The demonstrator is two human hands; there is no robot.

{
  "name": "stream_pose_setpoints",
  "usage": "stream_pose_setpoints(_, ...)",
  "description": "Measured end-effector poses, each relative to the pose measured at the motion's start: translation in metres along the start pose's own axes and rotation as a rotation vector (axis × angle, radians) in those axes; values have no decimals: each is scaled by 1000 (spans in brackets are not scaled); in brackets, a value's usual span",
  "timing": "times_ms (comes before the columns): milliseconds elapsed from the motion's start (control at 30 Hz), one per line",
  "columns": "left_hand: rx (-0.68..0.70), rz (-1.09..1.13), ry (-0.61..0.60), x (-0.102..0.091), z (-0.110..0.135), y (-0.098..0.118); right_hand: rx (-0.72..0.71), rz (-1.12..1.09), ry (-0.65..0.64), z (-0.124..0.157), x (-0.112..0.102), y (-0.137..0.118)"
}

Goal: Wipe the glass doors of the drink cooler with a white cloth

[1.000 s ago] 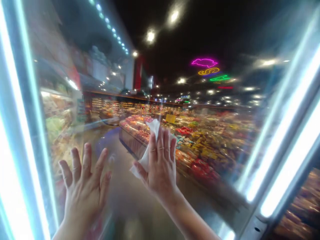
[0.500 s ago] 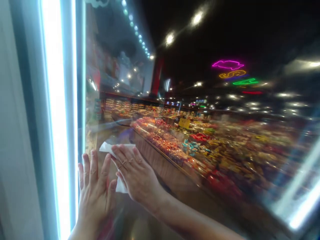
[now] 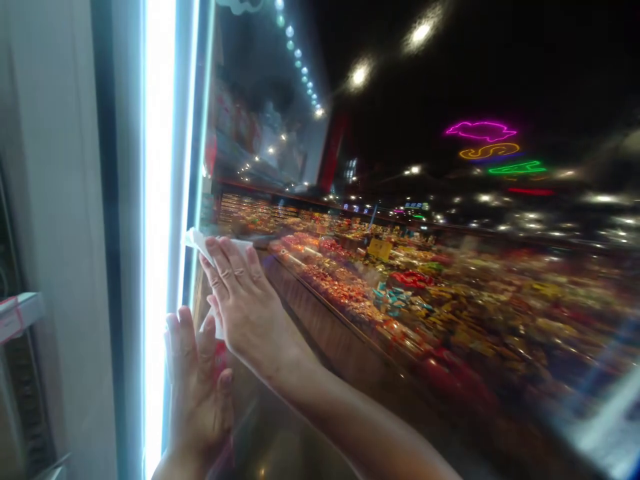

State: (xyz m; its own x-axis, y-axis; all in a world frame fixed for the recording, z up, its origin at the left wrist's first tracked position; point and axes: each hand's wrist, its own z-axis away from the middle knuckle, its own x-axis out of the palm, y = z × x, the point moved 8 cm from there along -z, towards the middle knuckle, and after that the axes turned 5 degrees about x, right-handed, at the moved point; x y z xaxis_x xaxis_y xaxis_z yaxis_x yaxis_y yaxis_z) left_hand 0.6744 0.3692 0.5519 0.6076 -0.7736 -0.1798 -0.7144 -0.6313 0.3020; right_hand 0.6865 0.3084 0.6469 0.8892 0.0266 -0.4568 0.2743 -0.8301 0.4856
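Note:
My right hand lies flat on a glass door, fingers stretched out, pressing a white cloth against the pane near its left edge. Only bits of the cloth show past the fingertips and below the thumb. My left hand rests flat on the same glass lower down, fingers together and straight, partly under my right hand. Nothing is in my left hand. The glass mirrors a shop with long displays of colourful packets.
A bright vertical light strip runs along the door's left frame. A pale wall panel stands left of it, with a shelf edge at the far left. Neon signs and ceiling lamps are reflected in the glass.
My right hand has slid the cloth left and upward across the glass to the lit frame. My left hand has shifted left too and sits lower, now partly under my right hand.

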Motion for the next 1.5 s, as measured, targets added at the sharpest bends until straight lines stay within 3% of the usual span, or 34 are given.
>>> stream_pose_setpoints(133,21,31,-11,10,18,7,-7,29,33,58,8,-2)
stream_pose_setpoints(233,81,26,-18,31,28,25,176,82,64,106,0,33)
stream_pose_setpoints(333,145,4,-43,62,36,56,353,114,131,156,-18,76)
stream_pose_setpoints(467,225,-18,-127,107,47,112,343,111,111,231,-35,127)
stream_pose_setpoints(633,266,-20,-211,153,50,192,683,200,202,325,-80,214)
stream_pose_setpoints(767,297,46,-221,194,57,271,588,144,136,370,-100,246)
stream_pose_setpoints(967,330,88,-220,254,71,387,816,247,222,457,-169,360)
stream_pose_setpoints(1133,343,109,-209,293,83,467,797,270,185,529,-197,403)
stream_pose_setpoints(1333,324,96,-221,338,104,535,896,236,258,584,-242,482)
stream_pose_setpoints(1500,284,88,-225,366,123,567,858,262,225,625,-254,504)
